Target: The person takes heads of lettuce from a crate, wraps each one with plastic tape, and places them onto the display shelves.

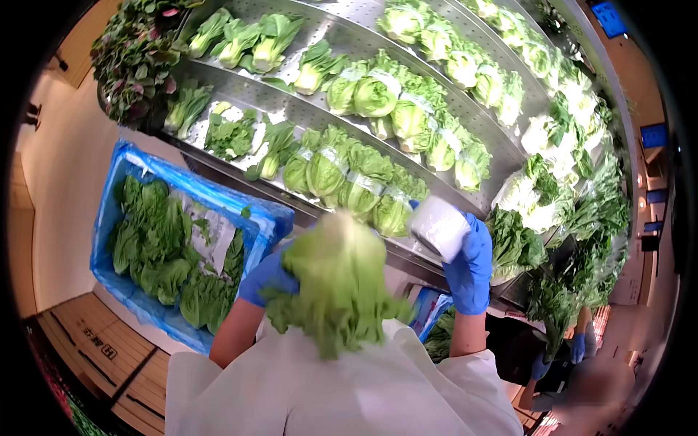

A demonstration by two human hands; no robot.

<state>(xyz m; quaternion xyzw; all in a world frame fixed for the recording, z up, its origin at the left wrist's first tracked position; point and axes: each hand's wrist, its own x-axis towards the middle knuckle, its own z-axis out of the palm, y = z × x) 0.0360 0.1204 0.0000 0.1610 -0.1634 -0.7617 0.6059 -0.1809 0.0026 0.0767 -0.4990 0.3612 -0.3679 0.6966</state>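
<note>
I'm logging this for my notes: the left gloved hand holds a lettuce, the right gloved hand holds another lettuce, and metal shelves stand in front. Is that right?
Not quite: the right gloved hand holds a white roll, as the head view shows. The left gloved hand does hold a lettuce, and metal shelves stand in front.

Strong white light falls on the steel display shelves [320,33], bleaching the Chinese cabbages [539,136] at right almost to white. The brown cartons [105,356] at lower left lie in dimmer, warmer tones. Motion blur softens the lettuce [334,276] in the foreground; wide-angle distortion bows the shelf edges, and black vignetting closes the corners.
</note>
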